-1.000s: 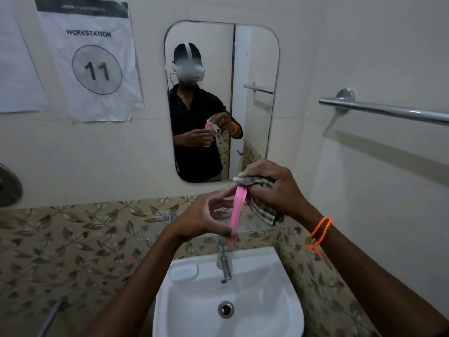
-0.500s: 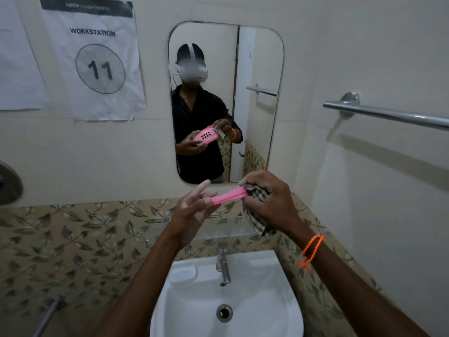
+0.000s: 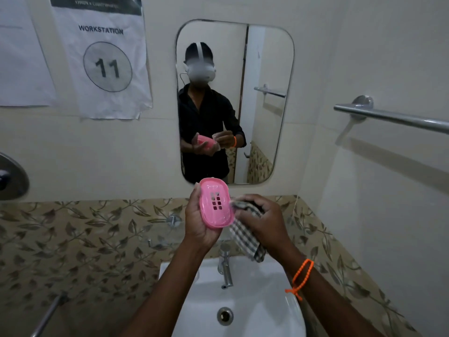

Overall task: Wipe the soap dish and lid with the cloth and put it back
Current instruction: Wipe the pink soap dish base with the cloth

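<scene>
Pink plastic soap dish (image 3: 214, 203) is sitting cupped in my left hand (image 3: 199, 223) above the basin (image 3: 286, 310); my right hand (image 3: 263, 221) is gripping the checked cloth (image 3: 245, 235) beside it. I'm pressing cloth into the drain slots.

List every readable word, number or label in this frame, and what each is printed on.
"WORKSTATION": white paper sheet taped to the wall.
"11": inside the circle on that sheet.
Dark header strip atop the sheet: too blurred to read.
Second paper at left: no legible text.
Pink soap dish: no lettering visible.
</scene>
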